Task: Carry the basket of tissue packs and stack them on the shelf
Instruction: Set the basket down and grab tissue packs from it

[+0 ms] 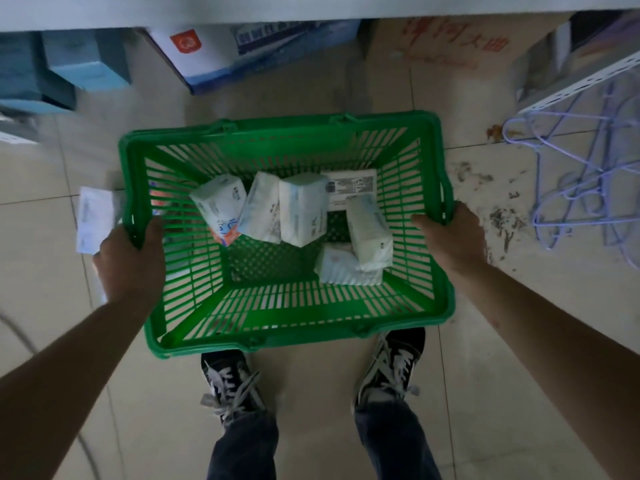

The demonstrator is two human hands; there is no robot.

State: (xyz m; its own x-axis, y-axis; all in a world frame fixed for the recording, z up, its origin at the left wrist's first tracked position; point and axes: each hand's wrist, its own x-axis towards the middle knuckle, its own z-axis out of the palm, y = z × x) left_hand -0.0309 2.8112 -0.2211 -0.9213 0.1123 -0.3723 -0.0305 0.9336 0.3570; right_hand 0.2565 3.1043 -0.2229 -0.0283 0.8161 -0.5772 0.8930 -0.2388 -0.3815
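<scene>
Tiled floor [346,91] all around, boxes [221,53] at twelve o'clock under a pale shelf edge [311,8]. Green basket [277,327] at centre, held level above two black shoes [232,379]. Left hand [130,261] at nine o'clock clamped on the rim, thumb inside; right hand [453,237] at three o'clock gripping the opposite rim. Tissue packs [301,209] loose inside, crowded toward twelve and two o'clock. Purple hangers [571,174] on the floor at two o'clock.
</scene>
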